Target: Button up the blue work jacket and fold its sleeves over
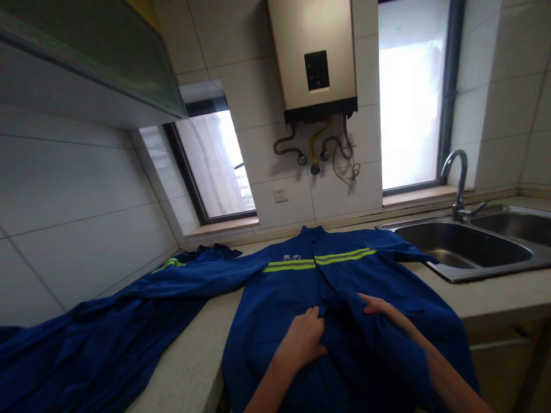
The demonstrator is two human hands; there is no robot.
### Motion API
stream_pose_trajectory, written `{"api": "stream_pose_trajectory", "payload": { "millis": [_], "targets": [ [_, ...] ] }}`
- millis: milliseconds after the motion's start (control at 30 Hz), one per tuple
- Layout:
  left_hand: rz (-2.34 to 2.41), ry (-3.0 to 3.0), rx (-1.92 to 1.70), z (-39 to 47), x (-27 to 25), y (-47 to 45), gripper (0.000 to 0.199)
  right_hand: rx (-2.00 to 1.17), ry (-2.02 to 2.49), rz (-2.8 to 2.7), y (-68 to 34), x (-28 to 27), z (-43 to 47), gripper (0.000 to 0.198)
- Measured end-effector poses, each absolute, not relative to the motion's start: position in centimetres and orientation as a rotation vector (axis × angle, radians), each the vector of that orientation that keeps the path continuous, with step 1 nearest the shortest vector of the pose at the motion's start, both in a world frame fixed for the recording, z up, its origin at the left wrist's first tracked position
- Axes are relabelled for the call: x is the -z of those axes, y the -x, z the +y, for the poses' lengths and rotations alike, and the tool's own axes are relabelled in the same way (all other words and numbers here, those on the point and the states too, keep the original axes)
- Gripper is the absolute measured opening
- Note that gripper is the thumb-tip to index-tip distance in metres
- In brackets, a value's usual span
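A blue jacket [327, 298] with yellow stripes lies flat on the table [495, 295], front side up. The left hand [303, 338] pinches the cloth at the middle, fingers curled tight on it. The right hand [383, 310] holds the other front flap, fingers closed on the fabric. One sleeve stretches far left. A sink [469, 249] sits to the right.
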State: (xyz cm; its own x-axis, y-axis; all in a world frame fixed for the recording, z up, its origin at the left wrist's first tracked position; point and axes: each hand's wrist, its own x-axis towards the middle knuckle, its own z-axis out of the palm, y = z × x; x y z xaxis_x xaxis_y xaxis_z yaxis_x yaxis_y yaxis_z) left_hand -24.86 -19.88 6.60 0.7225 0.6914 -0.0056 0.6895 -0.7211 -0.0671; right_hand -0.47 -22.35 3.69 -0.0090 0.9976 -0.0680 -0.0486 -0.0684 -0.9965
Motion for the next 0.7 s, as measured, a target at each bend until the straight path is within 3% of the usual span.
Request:
{"api": "stream_pose_trajectory", "payload": {
  "millis": [67,233,433,600,700],
  "targets": [
    [-1.169,2.889,-0.039,-19.7,-6.3,24.9,0.032,-1.348,1.197,-1.135,0.6,-4.2,-22.3,0.030],
    [-1.177,2.998,-0.076,-19.1,-6.5,25.4,0.015,-1.577,0.951,-1.172,1.0,-4.5,-22.1,0.038],
    [-0.946,3.092,0.048,-21.0,-10.1,25.5,0.011,-1.577,0.873,-1.129,1.7,-4.8,-22.9,0.044],
    [-0.955,3.074,0.292,-23.0,-12.2,24.6,0.024,-1.394,1.017,-1.245,2.7,-6.0,-23.9,0.049],
    [-1.041,3.202,0.613,-23.0,-12.0,24.1,0.031,-1.177,1.077,-1.385,3.3,-7.2,-24.8,0.046]
  ]
}}
